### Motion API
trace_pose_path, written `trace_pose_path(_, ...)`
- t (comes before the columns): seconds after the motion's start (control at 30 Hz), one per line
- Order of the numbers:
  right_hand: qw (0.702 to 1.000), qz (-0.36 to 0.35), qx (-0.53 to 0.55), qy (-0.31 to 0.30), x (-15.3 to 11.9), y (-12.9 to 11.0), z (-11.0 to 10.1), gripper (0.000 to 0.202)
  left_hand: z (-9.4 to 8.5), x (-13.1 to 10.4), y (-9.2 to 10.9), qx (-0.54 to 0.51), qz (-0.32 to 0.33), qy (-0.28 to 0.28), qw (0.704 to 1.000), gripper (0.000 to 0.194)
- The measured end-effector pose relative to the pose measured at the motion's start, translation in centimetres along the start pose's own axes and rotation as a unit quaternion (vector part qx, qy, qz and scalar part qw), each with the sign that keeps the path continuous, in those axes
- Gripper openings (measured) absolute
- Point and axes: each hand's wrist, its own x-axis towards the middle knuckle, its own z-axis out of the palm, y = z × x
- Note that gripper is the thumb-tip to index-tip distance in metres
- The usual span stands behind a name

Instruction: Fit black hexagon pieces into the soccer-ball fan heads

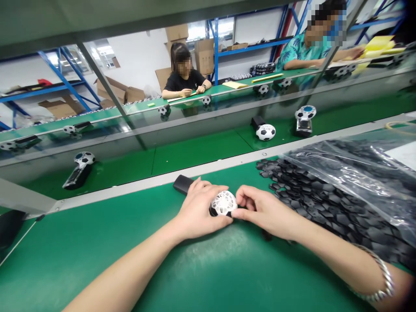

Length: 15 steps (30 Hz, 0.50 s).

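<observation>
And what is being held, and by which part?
A football-patterned device, by its round head: left hand around one side, right hand at the other.

Cardboard box (204, 58) beside blue shelving (216, 56)

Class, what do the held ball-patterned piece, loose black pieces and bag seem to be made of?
Ball-patterned piece: probably hard, smooth plastic; its white lattice looks molded. Black pieces: plastic or rubber, undecided; mostly dull faces. Bag: likely glossy plastic film; see-through, with bright creases.

Left grip (203, 208) partly hides ball device (224, 202); plastic bag (360, 173) cropped right.
</observation>
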Motion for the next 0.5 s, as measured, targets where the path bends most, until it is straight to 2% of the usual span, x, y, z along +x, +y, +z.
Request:
trace_pose_path(0.13, 0.989, 0.001, -0.145, -0.027, -0.6, 0.9, -0.9, 0.009, -0.9, 0.1, -0.6, -0.005, 0.037, -0.056, 0.998, 0.074)
trace_pose_path(0.23, 0.989, -0.01, -0.142, -0.042, -0.8, 1.4, -0.9, 0.008, -2.0, 0.1, -0.5, -0.011, 0.035, -0.126, 0.991, 0.067)
trace_pose_path(0.3, 0.992, -0.019, -0.116, -0.048, -0.9, 1.3, -0.8, 0.012, -2.3, -0.2, -0.1, -0.023, 0.008, -0.152, 0.988, 0.065)
trace_pose_path(0.4, 0.998, -0.01, -0.046, -0.048, -1.1, 0.6, -0.8, 0.007, -1.5, -0.6, 0.5, -0.052, -0.034, -0.126, 0.99, 0.064)
trace_pose_path(0.5, 0.998, 0.011, 0.041, -0.043, -1.3, 0.0, -0.9, 0.007, -0.4, -0.7, 0.6, -0.087, -0.021, -0.08, 0.993, 0.053)
